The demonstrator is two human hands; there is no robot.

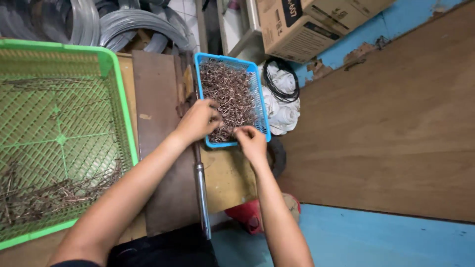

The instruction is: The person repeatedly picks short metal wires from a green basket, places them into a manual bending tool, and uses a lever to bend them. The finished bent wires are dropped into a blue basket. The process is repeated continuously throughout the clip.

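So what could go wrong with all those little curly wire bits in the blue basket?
The wire hooks look tangled, so pulling with the left hand and right hand might drag out a whole clump and perhaps prick bare fingers. The blue basket seems to reach the bench's right edge, so a tug could tip it toward the floor.

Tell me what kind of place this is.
Probably a small metalworking workshop. Coils of grey wire are stacked behind the bench, both hands reach into a blue basket of small bent wire pieces, and a green crate holds straight rods.
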